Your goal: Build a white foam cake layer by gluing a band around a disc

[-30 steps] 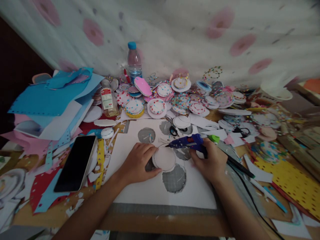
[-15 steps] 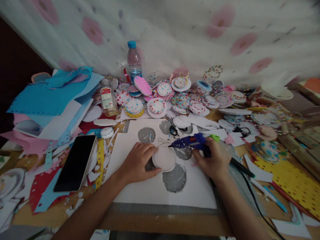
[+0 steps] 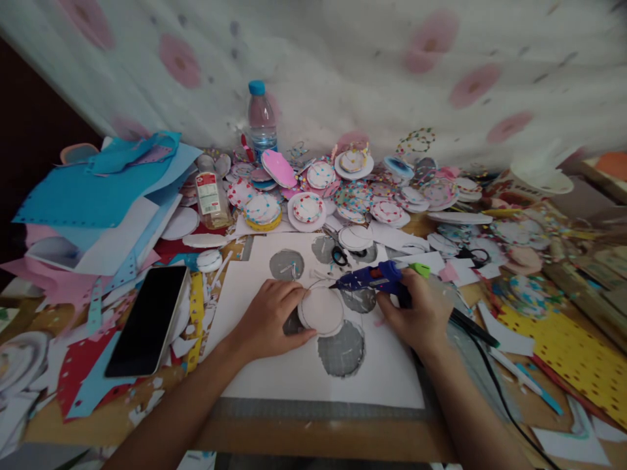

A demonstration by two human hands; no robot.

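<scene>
In the head view, my left hand (image 3: 274,316) grips the left edge of a round white disc (image 3: 321,312), fingers behind and thumb in front. A blue glue gun (image 3: 369,277) is held in my right hand (image 3: 416,310), its dark nozzle pointing left at the disc's upper right edge. Whether the tip touches the disc I cannot tell. Beneath both lies a white sheet (image 3: 264,375) with several round holes cut in it, and a grey mat shows through them. Scissors (image 3: 339,254) rest just beyond the nozzle, partly under another white disc (image 3: 356,238).
Decorated round paper pieces (image 3: 307,207) are heaped along the back, near a water bottle (image 3: 263,124) and a small clear bottle (image 3: 211,196). A phone (image 3: 147,323) and coloured sheets (image 3: 73,196) lie left. At right are a black cord (image 3: 494,385) and yellow dotted sheet (image 3: 573,359).
</scene>
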